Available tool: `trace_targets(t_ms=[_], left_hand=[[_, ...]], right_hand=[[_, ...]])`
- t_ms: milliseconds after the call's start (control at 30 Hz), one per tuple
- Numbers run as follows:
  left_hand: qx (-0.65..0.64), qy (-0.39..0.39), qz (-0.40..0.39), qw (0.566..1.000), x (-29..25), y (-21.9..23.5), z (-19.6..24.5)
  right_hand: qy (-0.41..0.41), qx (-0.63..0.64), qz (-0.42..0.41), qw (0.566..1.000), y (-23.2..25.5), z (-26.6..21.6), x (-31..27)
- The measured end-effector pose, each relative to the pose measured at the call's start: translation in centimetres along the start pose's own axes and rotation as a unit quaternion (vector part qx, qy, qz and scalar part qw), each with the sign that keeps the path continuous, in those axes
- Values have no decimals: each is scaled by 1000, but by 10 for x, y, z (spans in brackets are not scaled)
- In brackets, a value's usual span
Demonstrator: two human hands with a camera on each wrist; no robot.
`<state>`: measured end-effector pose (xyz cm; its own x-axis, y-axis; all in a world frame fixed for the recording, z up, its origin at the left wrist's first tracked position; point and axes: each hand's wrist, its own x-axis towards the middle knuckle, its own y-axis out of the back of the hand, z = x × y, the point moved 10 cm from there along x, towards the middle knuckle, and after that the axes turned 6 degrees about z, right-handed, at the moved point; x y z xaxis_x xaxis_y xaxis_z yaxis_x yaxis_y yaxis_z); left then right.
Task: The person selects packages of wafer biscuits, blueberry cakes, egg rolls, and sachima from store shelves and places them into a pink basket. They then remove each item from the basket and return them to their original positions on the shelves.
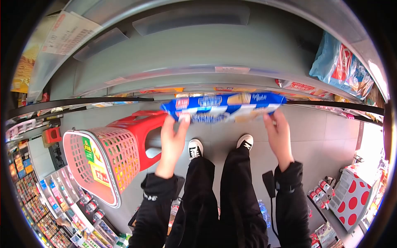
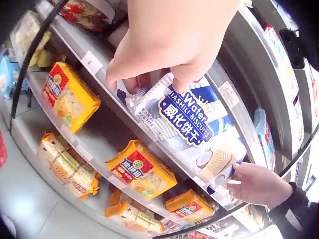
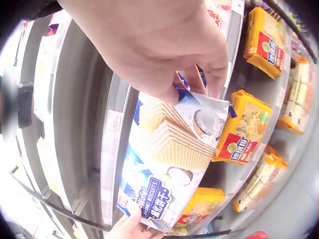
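Observation:
A blue and white packet of wafer biscuits (image 1: pixel 225 108) is stretched lengthwise between both hands, in front of the shelves. At its left end my left hand (image 1: pixel 171 138) pinches the wrapper between thumb and fingers. The other end is pinched by my right hand (image 1: pixel 280 136). Printed lettering on the packet (image 2: pixel 185 119) faces up in the left wrist view, under the left hand (image 2: pixel 172 37). Wafers and coconut are pictured on the packet (image 3: pixel 174 144) in the right wrist view, where the right hand (image 3: pixel 164 47) grips its crimped end.
A red and pink shopping basket (image 1: pixel 136 142) is at the left, near the left forearm. Grey shelving (image 1: pixel 186 49) curves across the front. Yellow packets (image 2: pixel 142 169) stand on lower shelves. A blue bag (image 1: pixel 324 58) sits at the upper right; a red-dotted white box (image 1: pixel 351 194) is behind right.

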<state>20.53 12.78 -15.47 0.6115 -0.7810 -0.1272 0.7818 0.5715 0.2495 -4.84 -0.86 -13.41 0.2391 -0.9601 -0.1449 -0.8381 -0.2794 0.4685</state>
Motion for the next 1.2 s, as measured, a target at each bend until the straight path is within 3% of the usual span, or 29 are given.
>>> trace_targets(t_ms=[100,167,233,300,367,433,633,767,833,900,1000,1033,1067,1100,1200], left_hand=[[-3,44,21,999,-35,19,-2],[-68,68,90,991,-53,40,9],[-46,42,101,993,-63,58,32],[-77,-4,145,986,-60,70,67],[-115,-12,160,980,-49,74,96],[-79,-80,181,977,-30,82,123],[-61,-91,187,976,30,83,150],[-54,-85,131,986,67,82,166],[-87,-147,131,976,78,83,188],[-108,-171,142,969,86,82,201],[-31,-213,105,971,98,76,214],[-31,-215,100,971,104,78,212],[103,-187,117,970,113,80,203],[235,-156,130,950,119,82,194],[262,-178,119,941,127,79,193]], right_hand=[[-34,0,-16,999,-2,9,-29],[-15,51,6,999,5,-19,-42],[47,43,24,998,16,-50,-47],[55,72,45,995,24,-76,-44],[123,50,89,987,37,-104,-40],[132,79,110,982,41,-124,-27],[96,111,81,986,30,-143,22],[146,165,107,970,32,-161,43],[155,277,89,944,33,-173,52],[168,270,87,944,35,-181,63],[203,283,90,933,40,-183,75],[214,138,132,958,42,-175,83],[217,-12,170,961,44,-169,88],[213,-11,175,961,47,-164,88],[223,-14,173,959,47,-160,105]])
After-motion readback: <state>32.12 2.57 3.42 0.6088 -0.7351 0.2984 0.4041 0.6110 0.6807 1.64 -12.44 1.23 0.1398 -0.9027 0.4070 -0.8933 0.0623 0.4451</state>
